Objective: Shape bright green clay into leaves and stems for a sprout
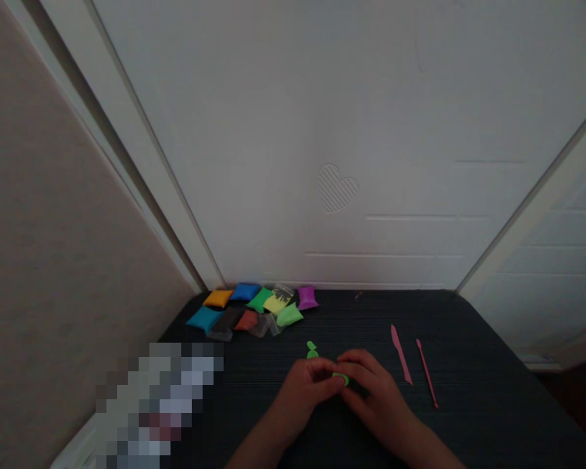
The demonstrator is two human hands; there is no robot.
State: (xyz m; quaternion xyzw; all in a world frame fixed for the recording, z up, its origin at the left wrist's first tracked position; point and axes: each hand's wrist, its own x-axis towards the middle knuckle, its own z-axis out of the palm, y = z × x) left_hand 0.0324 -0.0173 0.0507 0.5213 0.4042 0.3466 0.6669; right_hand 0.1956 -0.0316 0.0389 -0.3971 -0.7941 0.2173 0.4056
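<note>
Both of my hands meet low in the middle of the view, over the dark table (254, 404). Between their fingertips is a small piece of bright green modelling clay (340, 378). My left hand (306, 384) pinches it from the left with thumb and fingers. From the right, the curled fingers of my right hand (371, 391) close on the same piece, hiding most of it. Just beyond my left fingers lie small green clay pieces (312, 350), one flat and one rounder.
Several coloured clay packets (244, 292) lie along the table's back left, some in clear bags. To the right are a pink plastic knife (400, 354) and a thin pink modelling tool (426, 371). A white panel (283, 130) rises behind the table. A blurred-out patch (151, 404) covers the left front.
</note>
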